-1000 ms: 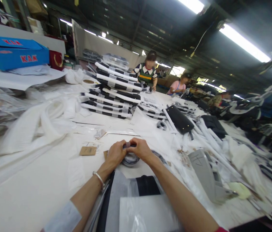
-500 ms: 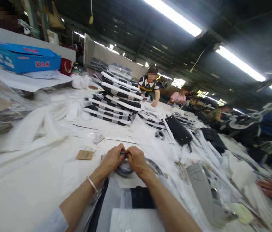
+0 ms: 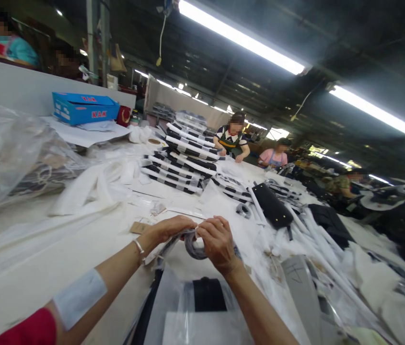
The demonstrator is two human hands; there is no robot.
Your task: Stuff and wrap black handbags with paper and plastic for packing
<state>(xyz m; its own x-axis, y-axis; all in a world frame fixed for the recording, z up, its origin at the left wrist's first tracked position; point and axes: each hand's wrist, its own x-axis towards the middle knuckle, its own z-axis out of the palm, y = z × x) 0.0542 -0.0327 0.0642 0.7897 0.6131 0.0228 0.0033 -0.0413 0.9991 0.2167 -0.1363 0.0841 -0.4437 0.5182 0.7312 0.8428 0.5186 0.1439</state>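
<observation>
Both hands meet over a dark coiled strap (image 3: 192, 247) that looks wrapped in clear plastic. My left hand (image 3: 171, 227) comes from the left, fingers stretched along the coil's top with the tips pinched on it. On the coil's right side, my right hand (image 3: 218, 242) has its fingers curled round the edge. Part of the coil is hidden behind that hand. Just below, nearer to me, lies a black and white piece in a clear plastic bag (image 3: 207, 294). A brown card tag (image 3: 139, 227) lies on the table left of my left wrist.
Stacked black-and-white striped pieces (image 3: 184, 163) stand ahead. A blue box (image 3: 85, 108) sits back left, beyond loose plastic (image 3: 26, 148). To the right are a black panel (image 3: 272, 206), white strips and a grey machine-like part (image 3: 301, 287). A co-worker (image 3: 233, 136) works across the table.
My view has swung left. My left hand has straightened and reaches flatter over the coil, while my right hand has turned more upright at its right side. The coil appears lifted.
</observation>
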